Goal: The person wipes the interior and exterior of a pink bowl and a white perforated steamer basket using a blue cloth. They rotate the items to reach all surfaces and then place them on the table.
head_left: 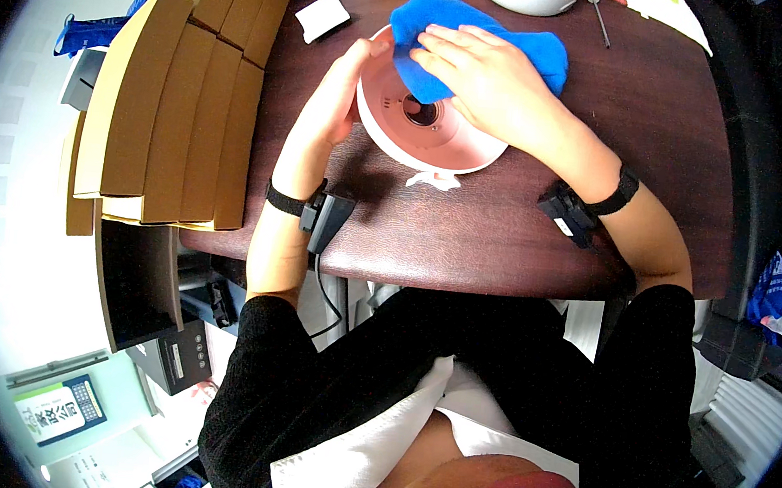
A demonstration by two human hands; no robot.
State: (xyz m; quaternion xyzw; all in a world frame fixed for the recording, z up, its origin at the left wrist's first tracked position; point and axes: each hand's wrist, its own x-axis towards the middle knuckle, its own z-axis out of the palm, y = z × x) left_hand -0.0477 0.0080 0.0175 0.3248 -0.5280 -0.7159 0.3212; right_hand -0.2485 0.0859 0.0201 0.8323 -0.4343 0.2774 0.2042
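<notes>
Cardboard boxes are standing stacked left of a pink bowl-shaped part, with a small white box lying nearer its far left side. The left hand is gripping the bowl-shaped part's left rim, thumb at the edge, as the piece is resting on the desk. A blue cloth is draping over its far rim and inner wall, where the right hand is pressing with fingers extended rather than clenched. Wiping the interior appears to be the step in hand; the next move is likely calling for a steady left grip while the cloth is working round the wall. A screwdriver is lying beyond it, to the right.
</notes>
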